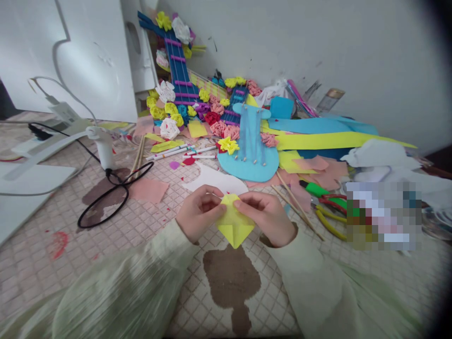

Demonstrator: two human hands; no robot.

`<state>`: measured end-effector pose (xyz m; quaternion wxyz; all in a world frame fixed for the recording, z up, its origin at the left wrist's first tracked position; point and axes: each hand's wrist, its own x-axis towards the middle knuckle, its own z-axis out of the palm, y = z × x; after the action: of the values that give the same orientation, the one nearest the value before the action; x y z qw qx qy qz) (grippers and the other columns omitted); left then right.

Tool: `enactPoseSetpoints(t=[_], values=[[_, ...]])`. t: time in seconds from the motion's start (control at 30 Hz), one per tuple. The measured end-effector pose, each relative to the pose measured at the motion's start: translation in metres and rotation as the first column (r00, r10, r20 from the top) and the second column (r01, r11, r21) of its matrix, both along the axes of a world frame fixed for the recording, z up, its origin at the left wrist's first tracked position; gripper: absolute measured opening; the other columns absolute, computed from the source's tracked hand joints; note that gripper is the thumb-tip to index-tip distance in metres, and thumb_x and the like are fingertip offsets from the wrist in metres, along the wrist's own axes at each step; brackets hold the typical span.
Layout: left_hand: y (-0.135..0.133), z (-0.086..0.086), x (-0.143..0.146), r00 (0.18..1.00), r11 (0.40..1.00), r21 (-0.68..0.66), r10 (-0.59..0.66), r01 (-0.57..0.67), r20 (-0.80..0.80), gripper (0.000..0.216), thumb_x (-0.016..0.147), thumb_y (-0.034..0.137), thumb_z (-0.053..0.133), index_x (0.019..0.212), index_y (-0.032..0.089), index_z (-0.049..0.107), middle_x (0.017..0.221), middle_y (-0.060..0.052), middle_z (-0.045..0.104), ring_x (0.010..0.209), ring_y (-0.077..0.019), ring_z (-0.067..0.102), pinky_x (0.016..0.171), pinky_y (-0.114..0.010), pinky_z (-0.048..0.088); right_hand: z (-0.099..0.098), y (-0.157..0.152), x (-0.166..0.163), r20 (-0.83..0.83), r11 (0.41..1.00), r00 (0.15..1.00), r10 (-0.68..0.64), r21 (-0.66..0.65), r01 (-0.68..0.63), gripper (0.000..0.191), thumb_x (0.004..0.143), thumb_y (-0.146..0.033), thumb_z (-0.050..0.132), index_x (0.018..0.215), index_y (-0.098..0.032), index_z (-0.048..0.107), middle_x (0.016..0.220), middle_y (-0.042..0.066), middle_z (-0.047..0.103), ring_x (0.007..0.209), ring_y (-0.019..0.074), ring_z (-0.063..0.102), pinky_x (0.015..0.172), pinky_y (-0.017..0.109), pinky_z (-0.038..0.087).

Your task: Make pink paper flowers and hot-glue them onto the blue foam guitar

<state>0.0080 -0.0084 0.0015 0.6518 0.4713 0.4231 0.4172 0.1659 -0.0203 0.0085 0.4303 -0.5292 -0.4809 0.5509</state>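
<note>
A folded piece of yellow paper (234, 222) is held between both hands just above the quilted mat. My left hand (197, 213) pinches its upper left edge with fingers curled. My right hand (269, 215) pinches the upper right edge, thumb on top. The paper's pointed tip hangs down toward me. Both arms wear pale green sleeves.
Behind the hands lie a white paper cutout (216, 180), a blue paper guitar shape (250, 155), paper flowers (169, 110), pens (176, 151), wooden sticks (294, 203) and pliers (326, 200). A black cable (106, 200) loops at left near a white glue gun (103, 146). A blurred patch sits at right.
</note>
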Motion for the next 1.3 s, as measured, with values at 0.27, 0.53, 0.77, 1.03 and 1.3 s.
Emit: enactPoseSetpoints(t=[0.27,0.53,0.77,1.03,1.3], values=[[-0.0028,-0.0012,0.0007,0.997,0.995,0.076,-0.057,0.06,-0.043,0.028,0.06,0.021,0.064,0.081,0.016,0.046,0.061,0.004,0.053,0.051,-0.0075,0.049,0.049,-0.019,0.037,0.0003,0.0003,-0.0022,-0.033,0.999,0.998,0.045,-0.017,-0.045,0.023,0.059,-0.03,0.07,0.076,-0.015,0.063,0.073,0.002,0.065,0.066,0.0114,0.058,0.062,0.024,0.047],[-0.0032,-0.0025,0.0017,0.997,0.994,0.089,-0.058,0.061,-0.042,0.023,0.064,0.026,0.061,0.08,0.015,0.049,0.063,0.002,0.055,0.054,-0.008,0.05,0.05,-0.02,0.038,-0.0005,-0.0007,-0.002,-0.051,0.997,0.996,0.077,-0.012,-0.078,0.02,0.06,-0.027,0.069,0.075,-0.016,0.063,0.074,0.002,0.065,0.067,0.0119,0.059,0.064,0.025,0.047],[-0.001,0.0013,0.0006,1.0,0.999,0.032,0.017,-0.016,-0.01,0.021,0.06,0.021,0.064,0.075,0.014,0.05,0.061,0.003,0.056,0.055,-0.0073,0.05,0.053,-0.019,0.039,0.0029,0.0005,-0.0001,-0.078,0.999,0.997,0.006,-0.039,-0.009,0.018,0.063,-0.029,0.064,0.075,-0.016,0.064,0.075,0.002,0.065,0.069,0.0121,0.058,0.064,0.026,0.046],[0.0003,0.0001,0.0003,1.0,1.0,0.018,-0.015,0.015,-0.005,0.025,0.056,0.018,0.066,0.075,0.015,0.051,0.065,0.002,0.057,0.058,-0.0091,0.054,0.056,-0.022,0.042,0.0035,0.0004,-0.0006,-0.023,0.999,0.999,0.027,-0.023,-0.028,0.02,0.06,-0.026,0.068,0.076,-0.016,0.062,0.074,0.002,0.065,0.068,0.0129,0.059,0.065,0.027,0.048],[-0.0012,-0.0009,0.0001,0.999,0.998,0.039,-0.046,0.046,-0.022,0.025,0.058,0.017,0.066,0.077,0.015,0.05,0.064,0.003,0.055,0.054,-0.0067,0.05,0.052,-0.02,0.04,0.0064,-0.0014,-0.0014,-0.025,0.998,0.998,0.058,-0.038,-0.059,0.021,0.06,-0.026,0.068,0.078,-0.015,0.062,0.076,0.003,0.065,0.069,0.0126,0.06,0.066,0.026,0.048]])
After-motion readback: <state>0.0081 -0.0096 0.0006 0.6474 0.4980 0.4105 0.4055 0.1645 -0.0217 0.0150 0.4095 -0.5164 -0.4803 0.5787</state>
